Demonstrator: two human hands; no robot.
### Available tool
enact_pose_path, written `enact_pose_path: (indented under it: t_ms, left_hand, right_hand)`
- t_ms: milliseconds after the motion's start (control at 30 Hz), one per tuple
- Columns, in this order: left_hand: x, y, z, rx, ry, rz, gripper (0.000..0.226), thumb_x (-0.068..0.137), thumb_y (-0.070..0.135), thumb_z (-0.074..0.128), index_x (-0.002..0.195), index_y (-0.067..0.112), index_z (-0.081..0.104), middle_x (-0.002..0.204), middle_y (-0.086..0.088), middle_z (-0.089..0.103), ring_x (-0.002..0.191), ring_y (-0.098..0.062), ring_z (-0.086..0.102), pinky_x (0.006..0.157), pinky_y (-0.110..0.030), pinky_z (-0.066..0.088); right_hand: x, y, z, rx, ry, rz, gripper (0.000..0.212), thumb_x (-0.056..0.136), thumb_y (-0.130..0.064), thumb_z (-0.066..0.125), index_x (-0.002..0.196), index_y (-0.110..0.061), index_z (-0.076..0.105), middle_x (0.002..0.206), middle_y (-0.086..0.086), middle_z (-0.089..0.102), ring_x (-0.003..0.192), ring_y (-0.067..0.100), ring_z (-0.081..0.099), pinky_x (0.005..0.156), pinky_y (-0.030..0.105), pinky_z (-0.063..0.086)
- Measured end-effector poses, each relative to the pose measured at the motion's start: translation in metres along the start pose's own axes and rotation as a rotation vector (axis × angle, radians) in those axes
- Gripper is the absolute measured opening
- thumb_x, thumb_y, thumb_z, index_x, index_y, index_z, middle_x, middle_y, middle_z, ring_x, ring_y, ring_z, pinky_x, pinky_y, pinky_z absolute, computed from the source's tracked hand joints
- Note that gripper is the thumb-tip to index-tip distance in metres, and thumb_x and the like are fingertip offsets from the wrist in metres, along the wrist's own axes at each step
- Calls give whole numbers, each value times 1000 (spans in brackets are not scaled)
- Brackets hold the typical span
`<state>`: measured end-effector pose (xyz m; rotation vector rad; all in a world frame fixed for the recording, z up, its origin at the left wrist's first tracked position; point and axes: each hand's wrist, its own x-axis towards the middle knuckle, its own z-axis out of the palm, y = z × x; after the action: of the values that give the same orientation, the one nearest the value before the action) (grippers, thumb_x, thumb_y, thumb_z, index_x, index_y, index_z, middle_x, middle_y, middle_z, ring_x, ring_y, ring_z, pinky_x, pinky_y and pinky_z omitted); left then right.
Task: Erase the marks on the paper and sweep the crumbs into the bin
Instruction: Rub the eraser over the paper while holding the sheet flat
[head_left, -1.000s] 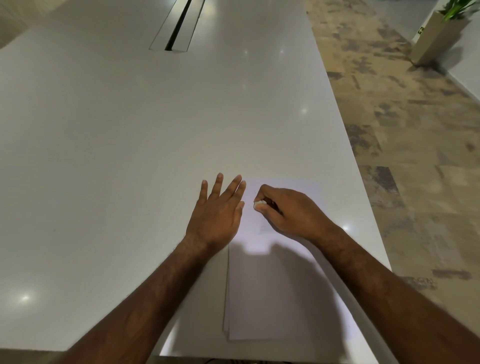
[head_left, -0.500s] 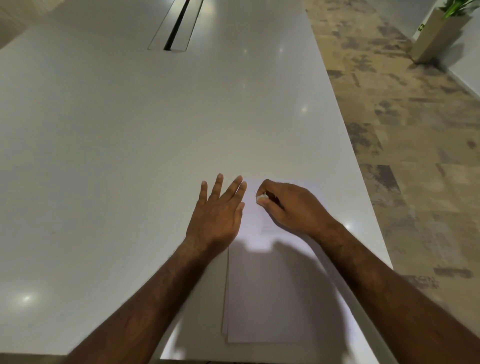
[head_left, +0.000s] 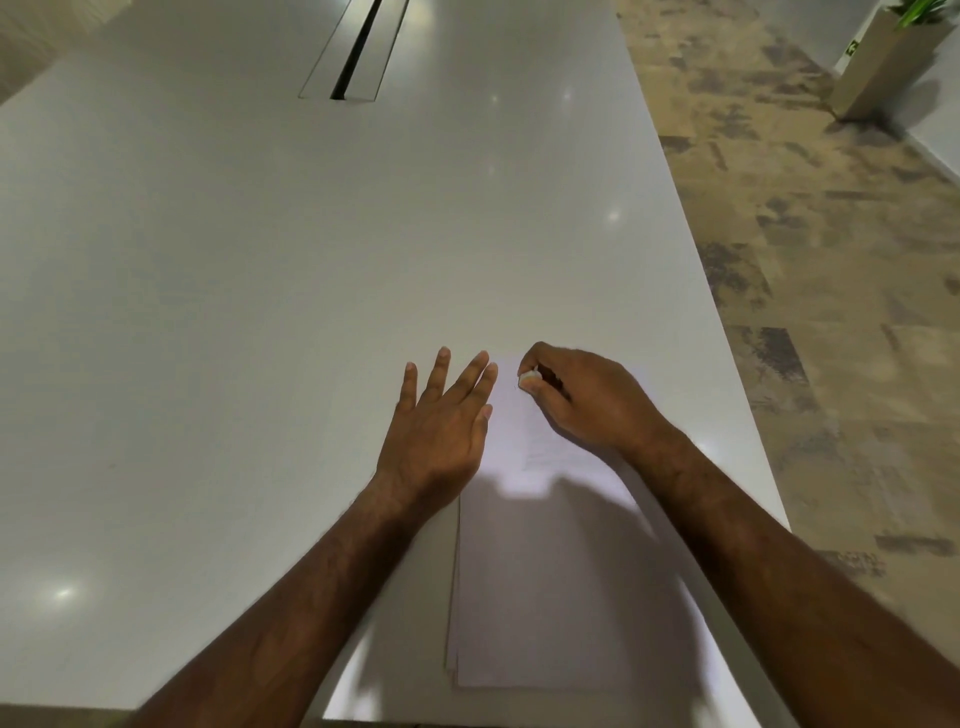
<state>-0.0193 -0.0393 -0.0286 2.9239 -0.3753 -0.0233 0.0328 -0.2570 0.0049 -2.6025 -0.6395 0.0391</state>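
Note:
A thin stack of white paper (head_left: 545, 587) lies on the white table (head_left: 260, 312) near its front right corner. My right hand (head_left: 582, 400) pinches a small white eraser (head_left: 529, 378) and presses it on the paper's far left part. My left hand (head_left: 441, 421) lies flat with straight fingers, its palm on the paper's left edge and the table beside it. Faint pencil marks show on the paper under my right wrist. No bin or crumbs can be made out.
A long cable slot (head_left: 358, 52) is set into the table at the far end. The table's right edge runs close to the paper; beyond it is patterned floor (head_left: 831, 312). A planter (head_left: 883, 62) stands at the far right by the wall.
My right hand with the eraser has slid a little away from me across the paper's top. My left hand has stayed flat in the same place.

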Motion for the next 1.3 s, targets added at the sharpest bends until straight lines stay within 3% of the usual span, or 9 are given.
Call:
enact_pose_path:
  t_ms: [267,500,667,867,1300]
  left_hand:
    - [1,-1,4,7,7,-5,58,107,46,7,163,32,8,169,13,1,157,-20,-11,126,-53,-2]
    - [1,0,3,14,5,-6,57,108,45,9,163,31,8,170,13,1,157,-21,-10,126,-54,0]
    - [-1,2,1,-1,6,-16,56,109,42,13,164,31,7,170,13,0,157,-21,-11,126,-53,-1]
    - [0,2,-2,-11,-15,-9,63,103,48,-1,163,32,5,170,14,-2,156,-20,-13,126,-52,-3]
    - [-1,1,0,-34,11,3,54,110,38,18,163,30,11,170,14,3,157,-22,-9,126,-53,-1]
  right_hand:
    - [-12,-10,8,-10,-23,-15,11,109,-38,49,105,-33,58,81,-15,63,73,7,58,66,27,46]
    - [2,-4,5,41,51,61,13,109,-38,51,103,-32,60,83,-16,65,76,8,61,69,31,51]
    - [-12,-3,5,69,-8,26,11,109,-38,52,104,-33,60,80,-17,63,75,6,60,68,31,51]
    - [-10,3,1,45,9,27,13,109,-41,52,104,-34,61,83,-19,64,77,4,61,69,30,51]
    - [-16,4,-3,50,-7,56,11,108,-40,52,104,-35,60,81,-18,64,77,2,60,68,27,49]
